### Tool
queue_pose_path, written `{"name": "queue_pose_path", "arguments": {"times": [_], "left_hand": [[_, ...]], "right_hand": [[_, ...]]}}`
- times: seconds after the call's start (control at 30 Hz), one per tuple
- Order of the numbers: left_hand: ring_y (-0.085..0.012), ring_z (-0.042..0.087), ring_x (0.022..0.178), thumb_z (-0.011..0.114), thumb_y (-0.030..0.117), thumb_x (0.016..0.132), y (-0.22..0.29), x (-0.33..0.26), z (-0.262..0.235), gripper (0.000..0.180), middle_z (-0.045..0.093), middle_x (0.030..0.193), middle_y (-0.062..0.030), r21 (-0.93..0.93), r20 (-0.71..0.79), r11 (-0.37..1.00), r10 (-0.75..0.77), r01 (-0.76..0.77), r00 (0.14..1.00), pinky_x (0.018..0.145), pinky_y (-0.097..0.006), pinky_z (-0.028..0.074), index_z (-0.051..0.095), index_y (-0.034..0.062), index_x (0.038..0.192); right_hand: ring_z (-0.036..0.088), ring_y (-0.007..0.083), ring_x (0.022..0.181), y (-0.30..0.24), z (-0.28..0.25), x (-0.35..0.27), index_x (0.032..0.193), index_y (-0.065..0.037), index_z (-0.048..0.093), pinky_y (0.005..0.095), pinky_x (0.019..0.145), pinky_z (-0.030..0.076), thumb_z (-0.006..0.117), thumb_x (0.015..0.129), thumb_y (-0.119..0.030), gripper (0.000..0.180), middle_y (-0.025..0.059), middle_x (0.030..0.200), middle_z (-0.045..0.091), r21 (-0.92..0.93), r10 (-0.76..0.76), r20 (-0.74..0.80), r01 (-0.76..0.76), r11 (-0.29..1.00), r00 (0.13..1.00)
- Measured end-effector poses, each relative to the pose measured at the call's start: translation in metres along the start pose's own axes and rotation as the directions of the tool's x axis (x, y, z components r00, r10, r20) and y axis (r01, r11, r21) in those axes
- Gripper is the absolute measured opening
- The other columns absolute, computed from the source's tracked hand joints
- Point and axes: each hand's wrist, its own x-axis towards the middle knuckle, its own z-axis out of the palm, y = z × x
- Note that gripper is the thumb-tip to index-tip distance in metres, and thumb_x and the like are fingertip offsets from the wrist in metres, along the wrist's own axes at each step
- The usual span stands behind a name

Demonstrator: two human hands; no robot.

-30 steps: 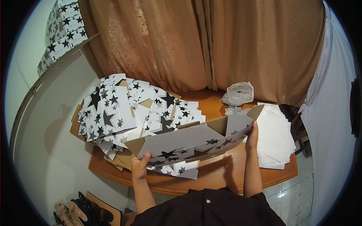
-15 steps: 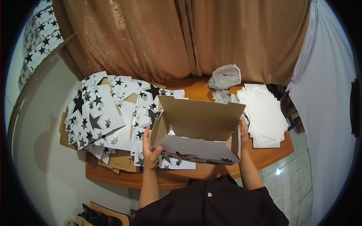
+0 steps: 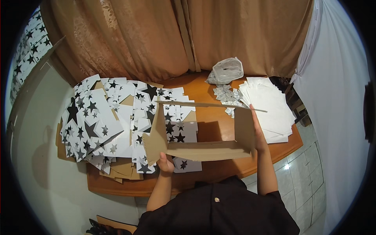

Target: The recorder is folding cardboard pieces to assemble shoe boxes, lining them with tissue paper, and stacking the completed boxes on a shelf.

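Note:
Between my hands is a partly folded cardboard box [image 3: 203, 152], brown on the faces turned up. It is raised above the table and tilted, and through its open middle I see the tabletop and star-printed sheets. My left hand [image 3: 166, 164] grips the near left corner, thumb up against the cardboard, other fingers mostly hidden underneath. My right hand [image 3: 259, 135] presses on the right side wall, its fingers extended up along it. A large pile of white cardboard pieces with black and grey stars [image 3: 92, 117] lies to the left, partly behind the box.
On the brown wooden table [image 3: 129, 188], a stack of white paper sheets [image 3: 270, 107] lies at the right. Small clear packets [image 3: 225, 94] are spread beside a translucent plastic bag [image 3: 227, 70] at the back. Brown curtains [image 3: 156, 39] hang behind; a white cloth [image 3: 329, 98] hangs right.
The box has been turned so its printed side no longer shows and its middle is seen through. My left hand moved down to the near corner; the right stays on the right side.

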Motion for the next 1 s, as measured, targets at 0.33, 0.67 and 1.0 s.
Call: {"name": "queue_pose_path", "arguments": {"times": [0.33,0.67,1.0], "left_hand": [[-0.0227,0.039,0.126,0.028,0.032,0.100,0.042,0.009,0.018,0.049,0.041,0.136,-0.0118,0.006,0.020,0.933,-0.359,0.359,0.933,0.105,-0.038,0.027,0.035,-0.0022,0.135],[-0.0186,0.045,0.116,0.042,0.037,0.095,0.042,0.065,0.033,0.051,0.049,0.127,-0.0097,0.346,0.012,0.639,-0.735,0.687,0.678,0.099,-0.032,0.031,0.044,-0.0016,0.129],[-0.0208,0.039,0.124,0.040,0.048,0.089,-0.084,0.028,-0.027,0.063,0.046,0.135,-0.0083,-0.203,0.105,0.532,-0.823,0.822,0.559,0.102,-0.031,0.027,0.041,0.0052,0.134]], "right_hand": [[0.014,0.0309,0.139,-0.040,0.024,-0.020,0.147,-0.004,0.002,0.0357,0.111,0.009,0.071,0.053,-0.054,0.127,0.0253,0.147,0.014,-0.122,0.037,0.011,-0.036,0.992,0.999],[0.031,0.0226,0.132,-0.024,-0.002,0.013,0.144,-0.003,0.022,0.0307,0.106,0.027,0.052,0.087,-0.033,0.071,0.0150,0.144,0.032,0.052,0.422,-0.156,-0.419,0.907,0.893],[0.022,0.0242,0.137,0.091,-0.044,-0.010,0.143,-0.003,0.026,0.0329,0.110,0.019,0.058,0.079,-0.043,0.082,0.0145,0.147,0.025,0.052,0.251,0.001,-0.250,0.967,0.968]]}}
